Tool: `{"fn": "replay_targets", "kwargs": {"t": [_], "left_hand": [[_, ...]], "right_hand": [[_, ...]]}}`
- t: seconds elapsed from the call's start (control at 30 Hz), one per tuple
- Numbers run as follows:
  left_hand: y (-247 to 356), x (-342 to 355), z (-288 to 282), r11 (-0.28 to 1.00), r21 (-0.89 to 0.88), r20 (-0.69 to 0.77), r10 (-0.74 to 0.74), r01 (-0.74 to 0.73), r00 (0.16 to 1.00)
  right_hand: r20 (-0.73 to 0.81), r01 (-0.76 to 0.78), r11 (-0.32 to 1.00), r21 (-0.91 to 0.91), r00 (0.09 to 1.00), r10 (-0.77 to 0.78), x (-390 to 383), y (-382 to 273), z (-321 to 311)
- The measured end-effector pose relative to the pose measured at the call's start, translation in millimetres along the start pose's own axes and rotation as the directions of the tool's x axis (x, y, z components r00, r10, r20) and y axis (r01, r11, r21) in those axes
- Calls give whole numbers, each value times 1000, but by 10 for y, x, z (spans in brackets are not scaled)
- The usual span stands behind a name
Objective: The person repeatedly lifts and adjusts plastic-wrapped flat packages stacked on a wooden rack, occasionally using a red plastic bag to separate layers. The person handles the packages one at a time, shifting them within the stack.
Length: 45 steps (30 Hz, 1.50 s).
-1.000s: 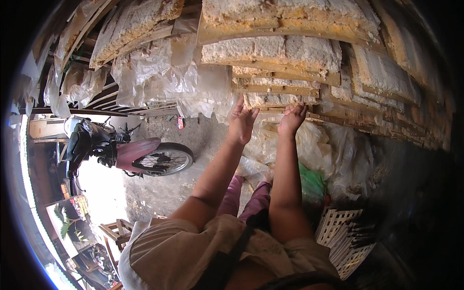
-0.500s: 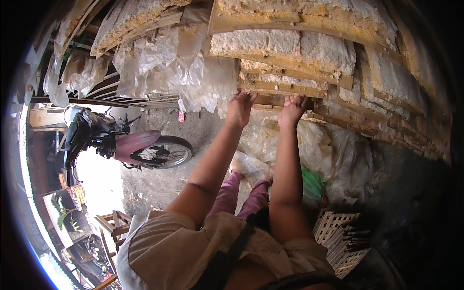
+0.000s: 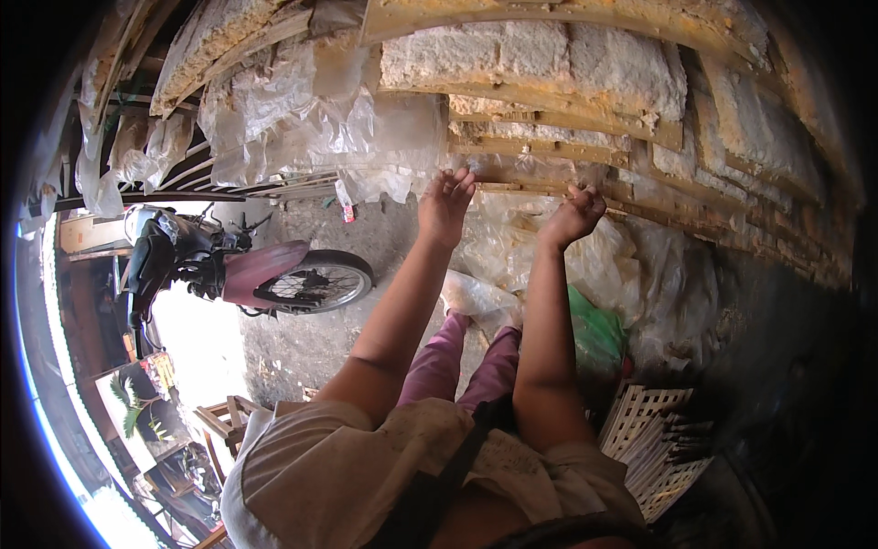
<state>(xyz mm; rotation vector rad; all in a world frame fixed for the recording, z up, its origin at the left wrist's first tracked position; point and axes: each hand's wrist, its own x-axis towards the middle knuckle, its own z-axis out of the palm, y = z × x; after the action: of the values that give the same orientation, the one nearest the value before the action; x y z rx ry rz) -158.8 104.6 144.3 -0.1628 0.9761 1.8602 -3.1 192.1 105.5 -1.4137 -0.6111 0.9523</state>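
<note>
Ahead of me is a stack of wooden trays (image 3: 540, 145) bearing thick slabs of white, crumbly material (image 3: 530, 57) with yellowish edges. My left hand (image 3: 444, 209) is raised just below the stack's near edge, its fingers apart and slightly bent, beside a hanging clear plastic sheet (image 3: 402, 137). My right hand (image 3: 572, 220) stands a little farther right, near the lower tray edges, with its fingers curled in. Whether anything small sits in those fingers is hidden. Crumpled clear plastic (image 3: 599, 265) hangs or lies behind and below the right hand.
A motorbike (image 3: 283, 274) with a pinkish front fender stands to the left on the grey floor. A green plastic bag (image 3: 594, 329) lies right of my legs, with a pale lattice basket (image 3: 654, 403) nearer. Wooden stools or frames (image 3: 224, 421) are at lower left.
Both hands have come away from the tray edge they were touching and spread farther apart, the right one moving right and down. The view has shifted slightly.
</note>
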Motion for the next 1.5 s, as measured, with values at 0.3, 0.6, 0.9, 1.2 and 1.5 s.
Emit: {"fn": "replay_targets", "kwargs": {"t": [0.3, 0.6, 0.9, 1.2, 1.5], "left_hand": [[-193, -327, -479, 962, 220, -122, -136, 160, 983], [-59, -366, -323, 863, 396, -54, -320, 315, 946], [-111, -528, -546, 805, 432, -21, -441, 406, 897], [21, -691, -481, 827, 401, -47, -411, 394, 911], [213, -762, -170, 893, 396, 0, -232, 213, 973]], "right_hand": [[-129, -173, 984, -34, 977, 167, -143, 62, 209], [-44, 293, 634, -715, 887, -459, -191, -251, 185], [-27, 443, 666, -600, 821, -570, 97, 49, 85], [41, 419, 873, -250, 905, -423, -278, -474, 281], [342, 345, 923, -172, 899, -272, -1341, -502, -98]]}}
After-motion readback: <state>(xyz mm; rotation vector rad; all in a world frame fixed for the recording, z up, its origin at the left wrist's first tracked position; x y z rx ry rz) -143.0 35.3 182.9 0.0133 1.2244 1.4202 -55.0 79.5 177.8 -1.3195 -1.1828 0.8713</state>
